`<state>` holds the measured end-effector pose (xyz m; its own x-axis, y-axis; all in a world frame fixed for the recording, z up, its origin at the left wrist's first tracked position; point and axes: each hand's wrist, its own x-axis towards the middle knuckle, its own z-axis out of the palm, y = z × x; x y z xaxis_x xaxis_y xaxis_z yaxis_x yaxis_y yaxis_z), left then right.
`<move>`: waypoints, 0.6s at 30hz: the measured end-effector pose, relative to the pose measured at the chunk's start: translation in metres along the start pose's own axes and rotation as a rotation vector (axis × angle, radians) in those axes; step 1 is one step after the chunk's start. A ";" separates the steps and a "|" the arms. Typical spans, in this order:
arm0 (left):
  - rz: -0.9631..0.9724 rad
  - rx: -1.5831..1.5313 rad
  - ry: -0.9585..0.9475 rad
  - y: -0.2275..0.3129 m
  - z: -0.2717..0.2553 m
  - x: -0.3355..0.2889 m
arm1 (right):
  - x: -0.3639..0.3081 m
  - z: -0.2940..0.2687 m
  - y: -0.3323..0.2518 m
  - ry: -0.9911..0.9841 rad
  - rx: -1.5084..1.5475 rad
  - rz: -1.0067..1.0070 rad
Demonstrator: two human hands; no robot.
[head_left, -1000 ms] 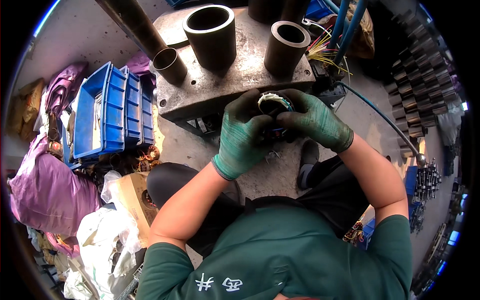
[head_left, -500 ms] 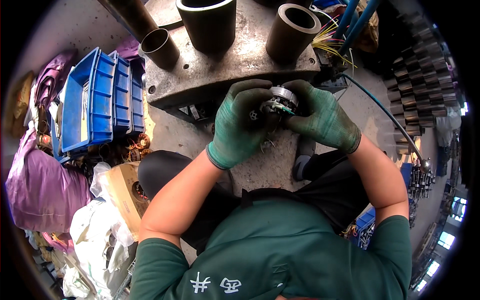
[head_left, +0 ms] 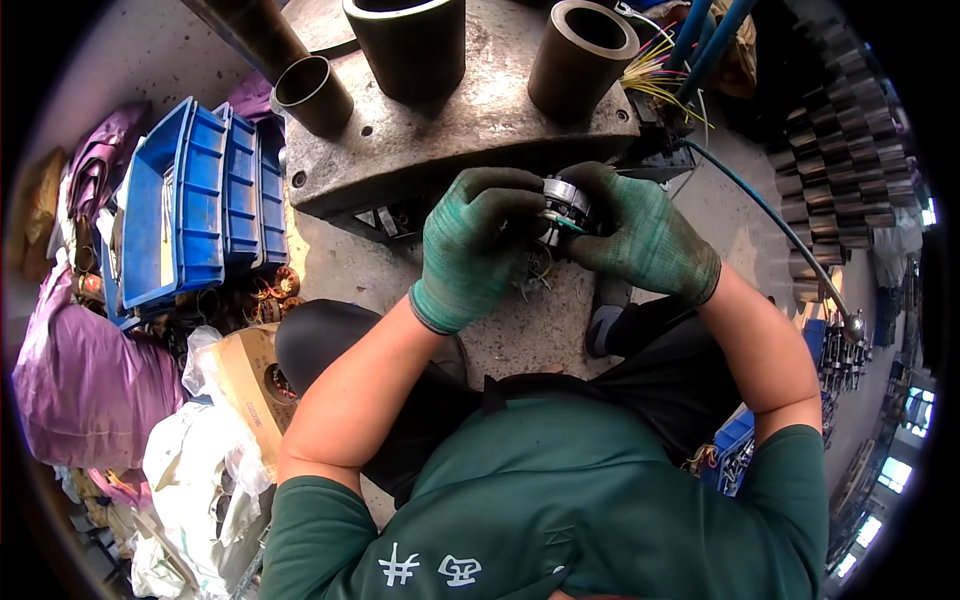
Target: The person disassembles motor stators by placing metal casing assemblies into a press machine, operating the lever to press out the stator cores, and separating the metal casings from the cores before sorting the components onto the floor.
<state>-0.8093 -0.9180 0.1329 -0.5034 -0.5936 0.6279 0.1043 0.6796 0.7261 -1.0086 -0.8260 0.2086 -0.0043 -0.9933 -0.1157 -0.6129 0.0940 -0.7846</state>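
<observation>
Between my gloved hands, in front of the metal bench, is a small round metal motor part [head_left: 566,192] with a silver rim. Pale and green wires show on its near side, and thin leads [head_left: 540,268] dangle beneath it. My right hand [head_left: 640,232] is closed around the right side of the part, thumb below and fingers over the top. On the left, my left hand [head_left: 468,245] has its fingers curled in against the part and its wires. The fingertips are dark and partly hidden, so the exact pinch does not show. Both gloves are green with blackened fingers.
A heavy metal bench [head_left: 430,140] carries several upright metal tubes [head_left: 585,62]. Blue bins [head_left: 205,200] stand at left, near an open cardboard box [head_left: 250,390] and purple sacking [head_left: 95,370]. Stacked metal cylinders [head_left: 835,170] and a teal hose [head_left: 760,215] are at right.
My left hand has drawn slightly left, uncovering more of the part and its dangling leads. My right hand keeps its hold with little movement.
</observation>
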 end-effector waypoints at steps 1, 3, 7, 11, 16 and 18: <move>0.006 0.009 0.001 0.000 0.000 0.001 | 0.000 0.000 0.002 -0.010 0.006 0.011; 0.015 0.014 0.006 -0.001 -0.001 0.001 | 0.001 0.000 -0.003 -0.017 -0.001 0.034; 0.039 0.055 -0.011 0.000 0.001 -0.001 | 0.002 -0.003 0.000 -0.060 0.021 0.050; 0.083 0.074 0.048 -0.001 0.014 -0.004 | 0.003 -0.007 0.003 -0.084 0.002 0.143; -0.096 -0.096 -0.171 -0.024 0.023 -0.008 | 0.002 -0.015 0.032 -0.232 0.001 0.349; -0.177 -0.040 -0.323 -0.033 0.030 -0.011 | -0.008 -0.025 0.068 -0.169 -0.149 0.245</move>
<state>-0.8333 -0.9211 0.0938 -0.7608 -0.5292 0.3756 0.0220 0.5574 0.8299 -1.0699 -0.8134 0.1708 -0.0423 -0.9158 -0.3995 -0.7191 0.3055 -0.6242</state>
